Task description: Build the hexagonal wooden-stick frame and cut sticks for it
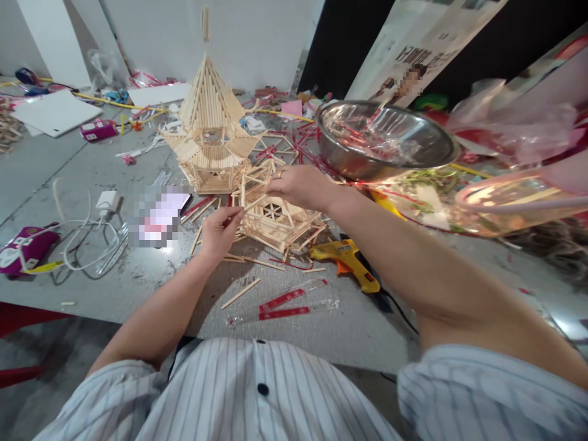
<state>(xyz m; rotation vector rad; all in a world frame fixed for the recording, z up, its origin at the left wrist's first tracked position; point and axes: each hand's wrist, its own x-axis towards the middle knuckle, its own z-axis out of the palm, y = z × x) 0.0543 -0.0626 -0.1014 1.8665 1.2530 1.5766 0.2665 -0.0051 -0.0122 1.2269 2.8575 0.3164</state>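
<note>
Grey tabletop, cluttered toward its far edge, pale panels behind. Stick frame mid-tabletop, just nearer me than a stick tower with a pointed roof. My left fingers grasp a thin stick at the frame's left side; my right fingers curl over the frame's top, and whether they grip the stick's other end I cannot tell.

Handling, my judgement: stick nearly weightless, stiff, apt to snap if bent; best pinched near its ends. Frame likely light, rigid, fragile at its joints; I'd take it low, by the stacked base, sparing the upper bars.

Toward the near edge: a loose stick, red-and-clear wrappers. Right of the frame, a yellow glue gun; farther off, a steel bowl. Left: phone, screen blurred; white cable nearer the left edge. Past the far edge, rightward, a poster between dark panels.
</note>
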